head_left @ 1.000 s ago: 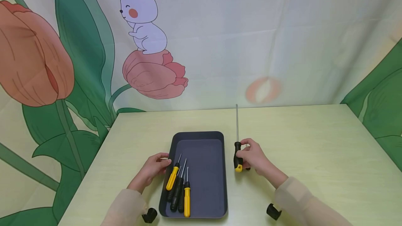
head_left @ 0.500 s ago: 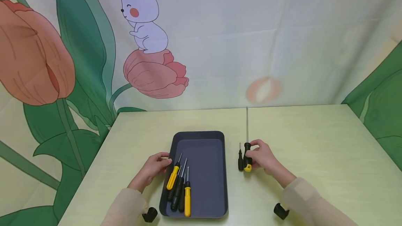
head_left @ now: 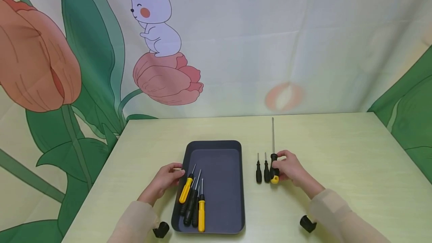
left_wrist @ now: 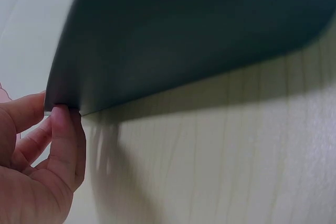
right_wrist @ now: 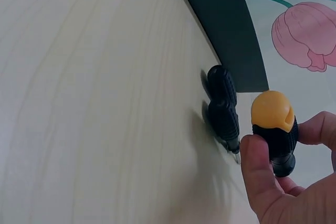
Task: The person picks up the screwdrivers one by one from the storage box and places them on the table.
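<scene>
My right hand (head_left: 291, 167) pinches a long screwdriver (head_left: 274, 168) by its black handle, which ends in a yellow cap. Its thin shaft points toward the back of the table. In the right wrist view the screwdriver (right_wrist: 272, 111) appears cap first, between thumb and fingers. Just left of it, two short black screwdrivers (head_left: 258, 172) lie side by side, shafts pointing away. My left hand (head_left: 164, 180) grips the left wall of a dark tray (head_left: 221, 183), thumb at the rim. The left wrist view shows fingertips (left_wrist: 62, 119) against the tray's outer side.
Several screwdrivers with yellow or black handles, one yellow screwdriver (head_left: 201, 215) among them, lie in the tray's left half. The pale wooden table (head_left: 337, 153) extends right. A printed cloth (head_left: 236, 48) hangs behind it.
My right hand has moved right with the long screwdriver, away from the tray. The two short black screwdrivers, hidden behind it before, now show. My left hand keeps its grip on the tray.
</scene>
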Demonstrator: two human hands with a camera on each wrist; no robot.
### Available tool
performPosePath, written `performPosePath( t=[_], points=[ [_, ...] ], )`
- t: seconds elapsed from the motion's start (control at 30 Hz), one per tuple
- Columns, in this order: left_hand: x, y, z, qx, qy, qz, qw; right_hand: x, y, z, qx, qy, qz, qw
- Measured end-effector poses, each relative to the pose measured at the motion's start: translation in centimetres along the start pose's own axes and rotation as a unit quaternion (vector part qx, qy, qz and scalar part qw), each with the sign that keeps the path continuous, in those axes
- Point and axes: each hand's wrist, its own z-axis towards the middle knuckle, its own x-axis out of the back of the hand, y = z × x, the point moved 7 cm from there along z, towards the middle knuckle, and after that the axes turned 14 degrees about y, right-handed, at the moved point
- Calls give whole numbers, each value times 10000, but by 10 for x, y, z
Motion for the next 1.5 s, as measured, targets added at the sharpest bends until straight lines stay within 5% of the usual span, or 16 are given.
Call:
performPosePath(
  t=[1.5],
  points=[
    [1,0,-1,-67,0,-43,10000,2,16,18,-181,-159,-1175,9928]
  ],
)
